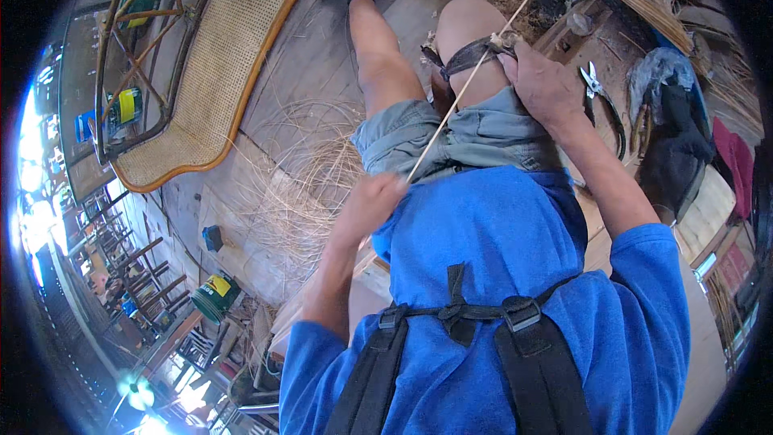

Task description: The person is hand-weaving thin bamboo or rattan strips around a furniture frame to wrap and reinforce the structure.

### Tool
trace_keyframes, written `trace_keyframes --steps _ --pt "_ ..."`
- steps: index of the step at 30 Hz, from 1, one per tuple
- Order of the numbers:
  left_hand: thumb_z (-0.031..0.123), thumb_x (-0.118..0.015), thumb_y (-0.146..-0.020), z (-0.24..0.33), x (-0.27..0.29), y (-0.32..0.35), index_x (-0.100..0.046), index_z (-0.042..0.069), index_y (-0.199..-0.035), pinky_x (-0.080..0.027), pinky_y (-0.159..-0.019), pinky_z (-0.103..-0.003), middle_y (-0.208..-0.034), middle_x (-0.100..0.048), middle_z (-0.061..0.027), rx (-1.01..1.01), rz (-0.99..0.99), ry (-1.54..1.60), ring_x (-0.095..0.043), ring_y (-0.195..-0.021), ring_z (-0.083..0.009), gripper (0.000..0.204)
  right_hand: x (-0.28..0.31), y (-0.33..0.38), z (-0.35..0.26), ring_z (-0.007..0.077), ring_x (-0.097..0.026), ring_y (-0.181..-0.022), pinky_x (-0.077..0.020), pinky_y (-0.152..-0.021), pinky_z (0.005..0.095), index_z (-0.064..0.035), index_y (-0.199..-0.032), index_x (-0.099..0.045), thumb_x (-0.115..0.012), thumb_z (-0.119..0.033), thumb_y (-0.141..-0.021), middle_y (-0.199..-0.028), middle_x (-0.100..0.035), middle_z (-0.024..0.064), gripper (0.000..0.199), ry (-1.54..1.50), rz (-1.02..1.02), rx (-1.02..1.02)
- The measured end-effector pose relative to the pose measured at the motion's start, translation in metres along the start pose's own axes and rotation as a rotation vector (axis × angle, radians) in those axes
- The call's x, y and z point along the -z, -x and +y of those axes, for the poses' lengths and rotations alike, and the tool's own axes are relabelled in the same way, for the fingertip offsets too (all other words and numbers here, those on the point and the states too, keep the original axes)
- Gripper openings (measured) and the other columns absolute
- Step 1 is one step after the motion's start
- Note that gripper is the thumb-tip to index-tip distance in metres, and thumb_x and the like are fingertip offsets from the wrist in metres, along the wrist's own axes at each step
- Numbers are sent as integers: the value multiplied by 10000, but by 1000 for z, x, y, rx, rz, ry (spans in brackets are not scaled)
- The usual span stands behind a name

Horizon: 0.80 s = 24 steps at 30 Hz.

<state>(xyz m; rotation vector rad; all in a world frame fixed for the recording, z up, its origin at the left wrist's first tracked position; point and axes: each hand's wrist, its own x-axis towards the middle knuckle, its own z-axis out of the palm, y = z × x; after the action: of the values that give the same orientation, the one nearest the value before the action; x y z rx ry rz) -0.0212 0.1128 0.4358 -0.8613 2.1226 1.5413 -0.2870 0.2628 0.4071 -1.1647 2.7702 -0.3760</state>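
Fingers of your left hand (377,201) are curled closed around the near end of a long pale strip (449,112), at the centre of the dial with twelve o'clock at the top; the fist is a little blurred. From that fist the strip runs straight toward one o'clock, over your shorts (491,133), across the dark band (467,58) tied around your right knee (471,20), and on to the upper edge of view. Your right hand (543,80), at two o'clock, bends over the outer side of that knee, thumb and fingers close together where the strip crosses the band. Its fingertips are partly hidden, so you cannot tell how firmly they hold the strip or the band.

Just beyond your right wrist, also toward two o'clock, hand snips (594,90) lie with their blades pointing up. Farther out, nearer three, is a dark cloth (680,149). Loose pale strands (310,181) are heaped on the floor at nine o'clock; a woven cane panel (217,105) with a wooden rim sits at ten, and a green bucket (213,300) at eight.
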Motion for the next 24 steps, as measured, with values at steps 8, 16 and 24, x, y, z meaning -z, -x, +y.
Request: trace_keyframes --steps 8,16,24 --pt "278 -489 -863 -45 -14 89 -465 26 -614 -342 -421 -264 -531 -440 -1 105 89 612 -413 -443 -114 355 -3 -10 24 361 -595 -790 -462 -673 437 -20 -916 -542 -459 -379 -870 -791 -598 230 371 -307 -116 -106" --pt "239 -472 -885 77 -39 -121 -511 -23 -681 -360 -475 -317 -510 -421 -54 -316 215 302 -424 -508 -123 335 21 -5 34 414 -553 -838 -427 -699 456 -21 -899 -510 -410 -409 -882 -828 -582 241 401 -318 -46 -138" --pt "249 -453 -880 39 -30 -75 -546 -41 -767 -391 -540 -362 -627 -520 -167 -242 43 1 -473 -554 -228 325 -1 6 -2 353 -600 -635 -466 -594 464 -78 -847 -510 -420 -409 -880 -656 -597 156 345 -16 -36 9"
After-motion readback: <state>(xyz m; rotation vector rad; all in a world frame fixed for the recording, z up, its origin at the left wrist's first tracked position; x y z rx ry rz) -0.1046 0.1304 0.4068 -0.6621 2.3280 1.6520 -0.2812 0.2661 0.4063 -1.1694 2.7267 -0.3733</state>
